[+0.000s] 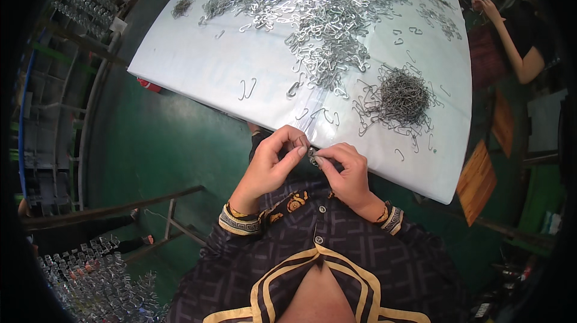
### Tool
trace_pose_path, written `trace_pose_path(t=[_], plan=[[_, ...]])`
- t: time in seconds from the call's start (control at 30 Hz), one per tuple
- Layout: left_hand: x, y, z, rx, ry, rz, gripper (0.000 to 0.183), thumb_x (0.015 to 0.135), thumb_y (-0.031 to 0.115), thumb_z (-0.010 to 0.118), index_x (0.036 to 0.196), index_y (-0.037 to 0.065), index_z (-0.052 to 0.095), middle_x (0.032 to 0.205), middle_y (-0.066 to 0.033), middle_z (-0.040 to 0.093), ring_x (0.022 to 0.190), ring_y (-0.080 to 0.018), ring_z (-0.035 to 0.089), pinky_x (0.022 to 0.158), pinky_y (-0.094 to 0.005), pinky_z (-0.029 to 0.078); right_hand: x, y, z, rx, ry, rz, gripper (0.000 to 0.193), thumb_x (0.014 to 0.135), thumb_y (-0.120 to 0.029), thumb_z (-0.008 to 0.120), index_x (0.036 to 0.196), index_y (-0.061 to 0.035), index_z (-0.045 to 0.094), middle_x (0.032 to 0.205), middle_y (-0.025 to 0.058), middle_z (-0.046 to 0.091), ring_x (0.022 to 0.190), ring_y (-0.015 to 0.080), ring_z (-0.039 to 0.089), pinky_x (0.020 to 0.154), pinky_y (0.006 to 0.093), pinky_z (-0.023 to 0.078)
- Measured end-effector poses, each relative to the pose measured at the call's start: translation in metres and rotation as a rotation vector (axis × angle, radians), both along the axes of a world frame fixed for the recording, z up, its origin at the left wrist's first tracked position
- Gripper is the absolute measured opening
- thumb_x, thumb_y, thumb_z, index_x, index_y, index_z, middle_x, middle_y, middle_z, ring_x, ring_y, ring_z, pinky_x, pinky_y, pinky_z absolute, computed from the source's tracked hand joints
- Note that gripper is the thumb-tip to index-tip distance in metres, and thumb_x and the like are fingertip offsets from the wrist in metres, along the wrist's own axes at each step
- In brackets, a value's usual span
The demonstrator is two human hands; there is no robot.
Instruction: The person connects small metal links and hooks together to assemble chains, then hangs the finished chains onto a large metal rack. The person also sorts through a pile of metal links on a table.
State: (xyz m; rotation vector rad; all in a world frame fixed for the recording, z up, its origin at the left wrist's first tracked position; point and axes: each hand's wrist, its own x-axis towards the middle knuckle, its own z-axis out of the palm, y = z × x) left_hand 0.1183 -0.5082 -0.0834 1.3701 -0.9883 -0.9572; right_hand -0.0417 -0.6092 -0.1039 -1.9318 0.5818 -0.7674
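Note:
At the table's near edge, my left hand [275, 162] and my right hand [347, 169] are close together, each in a pinch. Between their fingertips is a small shiny metal clip [312, 156], partly covered by the fingers. Just beyond them a few loose metal hooks [324, 115] lie on the white-covered table [210, 73]. Farther off spreads a large heap of shiny metal hooks [329, 19]. To the right of my hands sits a tangled pile of thin, darker wire pieces [404, 95].
Smaller wire piles [182, 6] lie near the table's far corners. At the right a co-worker's arm [511, 40] reaches toward the table edge. Wooden boards [476, 183] stand at right. A metal rail [120, 207] crosses at left, above racks crowded with metal parts [99, 278].

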Motion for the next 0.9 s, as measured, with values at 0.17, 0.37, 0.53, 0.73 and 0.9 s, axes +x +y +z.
trace_pose_path(t=[0.17, 0.37, 0.53, 0.73, 0.9], plan=[[-0.009, -0.001, 0.001, 0.022, 0.046, 0.065, 0.006, 0.095, 0.005, 0.053, 0.095, -0.001, 0.051, 0.100, -0.0102, 0.063, 0.089, -0.0100, 0.053, 0.082, -0.0260, 0.044, 0.000, -0.003, -0.001, -0.037, 0.028, 0.034, 0.008, 0.077, -0.002, 0.071, 0.084, -0.0044, 0.069, 0.078, 0.0081, 0.066, 0.074, 0.0256, 0.061, 0.070, 0.0350, 0.044], [-0.012, 0.004, -0.001, -0.051, -0.060, 0.130, 0.004, 0.096, 0.003, 0.051, 0.097, -0.001, 0.049, 0.099, -0.0120, 0.063, 0.089, -0.0110, 0.055, 0.082, -0.0272, 0.045, 0.014, -0.046, -0.022, -0.179, -0.008, -0.136, 0.013, 0.077, -0.007, 0.073, 0.090, -0.0045, 0.071, 0.080, 0.0090, 0.065, 0.075, 0.0247, 0.060, 0.070, 0.0365, 0.045], [-0.016, 0.006, 0.002, -0.059, -0.049, 0.127, 0.004, 0.095, 0.003, 0.051, 0.096, 0.000, 0.049, 0.096, -0.0116, 0.063, 0.089, -0.0126, 0.057, 0.083, -0.0285, 0.046, 0.040, -0.119, -0.055, -0.551, 0.357, -0.344, 0.018, 0.079, -0.015, 0.073, 0.094, -0.0037, 0.071, 0.079, 0.0106, 0.064, 0.081, 0.0289, 0.059, 0.070, 0.0388, 0.046], [-0.017, 0.014, 0.001, -0.044, -0.044, 0.173, 0.004, 0.094, 0.003, 0.052, 0.094, 0.000, 0.050, 0.094, -0.0105, 0.064, 0.089, -0.0137, 0.058, 0.083, -0.0293, 0.047, 0.084, -0.131, -0.054, -0.163, 0.425, -0.124, 0.027, 0.079, -0.015, 0.072, 0.103, -0.0030, 0.069, 0.094, 0.0168, 0.065, 0.088, 0.0345, 0.062, 0.078, 0.0413, 0.049], [-0.013, 0.014, -0.001, -0.062, -0.068, 0.161, 0.004, 0.093, 0.003, 0.052, 0.094, 0.000, 0.050, 0.093, -0.0105, 0.064, 0.089, -0.0138, 0.058, 0.082, -0.0293, 0.047, 0.124, -0.132, -0.066, -0.236, 0.284, -0.018, 0.033, 0.079, -0.010, 0.071, 0.111, -0.0029, 0.067, 0.097, 0.0166, 0.064, 0.082, 0.0292, 0.065, 0.077, 0.0367, 0.051]])
